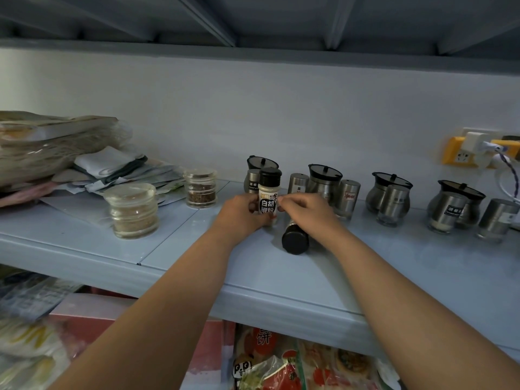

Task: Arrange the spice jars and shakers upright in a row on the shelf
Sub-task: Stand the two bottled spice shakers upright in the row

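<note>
A white pepper bottle (pixel 268 192) with a black cap stands upright on the pale blue shelf (pixel 197 249); my left hand (pixel 243 212) grips its lower part. My right hand (pixel 305 209) touches the bottle's right side with its fingertips and lies over a second bottle (pixel 295 239) that lies on its side, black cap toward me. Behind stand steel shakers (pixel 348 199) and lidded steel pots (pixel 323 178) in a loose row running right. Two clear glass jars, one large (pixel 132 209) and one small (pixel 200 187), stand to the left.
A pile of packets and bags (pixel 70 164) fills the shelf's left end. A yellow wall socket (pixel 461 153) with a plug and cable sits at the far right. Snack bags (pixel 295 361) lie on the shelf below. Another shelf hangs overhead.
</note>
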